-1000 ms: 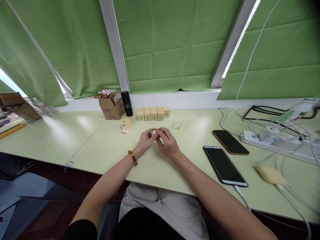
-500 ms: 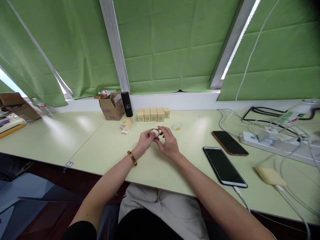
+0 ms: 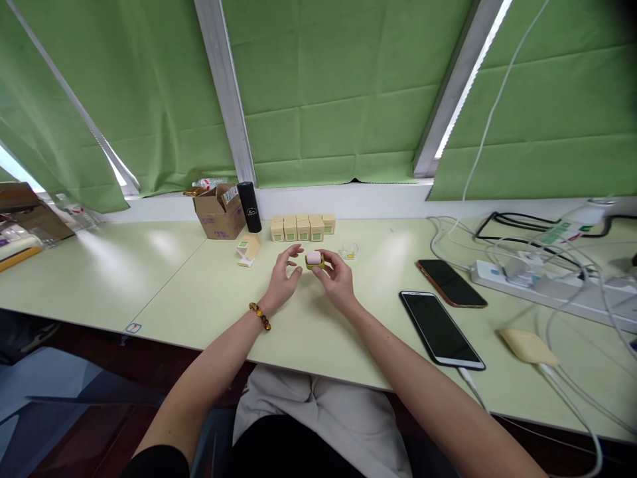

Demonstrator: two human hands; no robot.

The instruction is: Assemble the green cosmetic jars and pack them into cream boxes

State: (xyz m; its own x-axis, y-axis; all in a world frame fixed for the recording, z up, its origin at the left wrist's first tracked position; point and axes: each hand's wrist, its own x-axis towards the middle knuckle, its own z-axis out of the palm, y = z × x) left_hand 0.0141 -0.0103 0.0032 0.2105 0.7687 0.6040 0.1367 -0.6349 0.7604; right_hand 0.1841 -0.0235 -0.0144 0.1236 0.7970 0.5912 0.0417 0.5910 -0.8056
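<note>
Between thumb and fingers, my right hand point(image 3: 338, 282) grips a small yellow-green case with a pale pink rounded piece point(image 3: 314, 259) in its top. My left hand point(image 3: 283, 282) is just to the left of it, thumb and fingers apart, holding nothing. Behind my right hand, a small clear plastic piece point(image 3: 349, 251) with a bit of yellow in it lies on the table. An opened cream carton point(image 3: 248, 250) lies on its side beyond my left hand. Farther back stands a row of several small cream boxes point(image 3: 297, 229) with green-edged labels.
At the back stand a cardboard box point(image 3: 219, 212) and a black cylinder point(image 3: 249, 207). Two phones point(image 3: 442, 330) lie to the right, near a white power strip point(image 3: 542, 292), tangled cables and a cream-coloured charging case point(image 3: 528, 346). The table edge runs below my forearms.
My left hand has let go of the small case and moved left, its fingers opening. My right hand keeps hold, and the case has turned so the pink piece faces up.
</note>
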